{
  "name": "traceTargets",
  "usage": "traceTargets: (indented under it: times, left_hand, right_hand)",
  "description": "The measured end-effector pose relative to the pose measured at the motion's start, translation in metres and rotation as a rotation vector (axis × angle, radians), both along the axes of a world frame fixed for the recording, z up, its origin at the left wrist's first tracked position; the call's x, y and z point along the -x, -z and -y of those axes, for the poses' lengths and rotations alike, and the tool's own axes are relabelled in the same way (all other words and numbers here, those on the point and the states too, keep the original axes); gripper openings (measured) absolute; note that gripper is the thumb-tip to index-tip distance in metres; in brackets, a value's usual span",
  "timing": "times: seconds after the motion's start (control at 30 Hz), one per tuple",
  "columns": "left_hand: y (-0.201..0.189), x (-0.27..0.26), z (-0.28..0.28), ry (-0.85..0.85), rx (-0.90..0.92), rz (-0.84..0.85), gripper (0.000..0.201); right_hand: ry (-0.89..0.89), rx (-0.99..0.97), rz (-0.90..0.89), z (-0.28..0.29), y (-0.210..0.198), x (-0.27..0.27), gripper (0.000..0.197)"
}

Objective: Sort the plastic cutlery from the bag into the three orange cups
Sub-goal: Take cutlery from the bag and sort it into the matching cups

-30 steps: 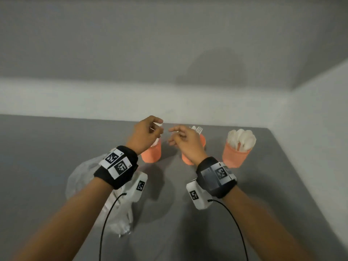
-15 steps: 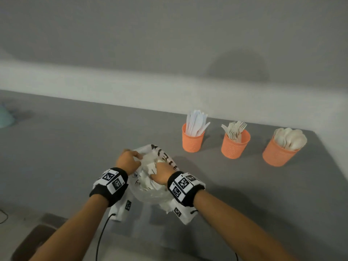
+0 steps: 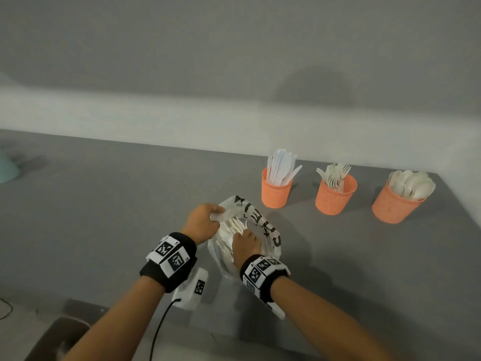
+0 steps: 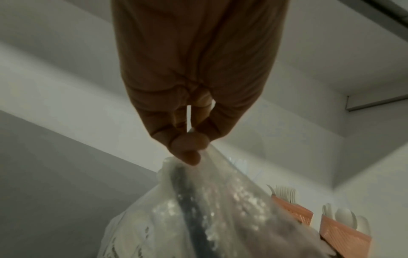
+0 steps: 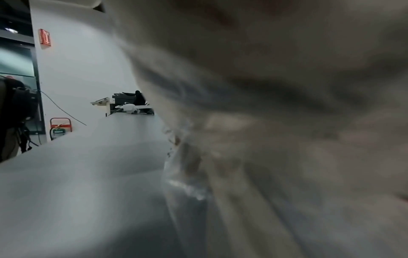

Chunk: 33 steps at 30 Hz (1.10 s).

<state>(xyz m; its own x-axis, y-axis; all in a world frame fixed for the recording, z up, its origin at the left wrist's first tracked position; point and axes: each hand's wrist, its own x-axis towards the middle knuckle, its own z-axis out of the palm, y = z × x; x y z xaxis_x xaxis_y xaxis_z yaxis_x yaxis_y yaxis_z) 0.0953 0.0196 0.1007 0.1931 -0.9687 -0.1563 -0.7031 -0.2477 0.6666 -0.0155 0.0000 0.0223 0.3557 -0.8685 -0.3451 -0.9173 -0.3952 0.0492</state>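
A clear plastic bag with black lettering lies on the grey table, white cutlery visible inside. My left hand pinches the bag's left rim between thumb and fingers and holds it up. My right hand reaches down into the bag's mouth; its fingertips are hidden among the cutlery. In the right wrist view only blurred bag plastic fills the frame. Three orange mesh cups stand behind: the left cup holds knives, the middle cup forks, the right cup spoons.
A pale wall ledge runs behind the table. A light blue object sits at the far left edge. The table's near edge and a dark brown object below it lie at bottom left.
Both hands came back from the cups to the bag. Since half a second ago the left hand has lifted the rim and the right hand has gone deeper inside.
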Motion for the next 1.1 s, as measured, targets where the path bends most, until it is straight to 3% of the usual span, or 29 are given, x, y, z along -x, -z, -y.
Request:
traceTargets:
  times: [0.1,0.23,0.4,0.67,0.9,1.0,1.1]
  left_hand:
    - [0.003,-0.001,0.0,-0.025,-0.013,0.018,0.045]
    - [0.005,-0.006,-0.001,-0.046,-0.005,0.036,0.045]
    - [0.004,-0.013,0.001,-0.132,0.031,0.084,0.042]
    - [0.001,-0.009,0.008,-0.183,0.022,0.175,0.041]
    - [-0.002,-0.004,0.017,-0.153,-0.058,0.275,0.039]
    - [-0.016,0.005,0.022,-0.134,0.167,0.249,0.031]
    - [-0.039,0.032,0.03,-0.141,0.388,-0.054,0.023]
  right_hand:
    - [-0.003,-0.071,0.088,0.0,-0.001,-0.005,0.059]
    - [-0.017,-0.049,0.152,0.005,-0.006,0.001,0.058]
    - [0.167,-0.039,0.518,0.016,-0.011,0.012,0.049]
    - [0.3,-0.173,0.885,0.025,-0.016,0.019,0.042]
    - [0.425,-0.285,1.42,0.034,-0.056,0.028,0.032]
    - [0.523,-0.224,1.591,0.049,-0.082,0.041,0.02]
    - [0.613,-0.129,1.734,0.065,-0.104,0.064,0.027]
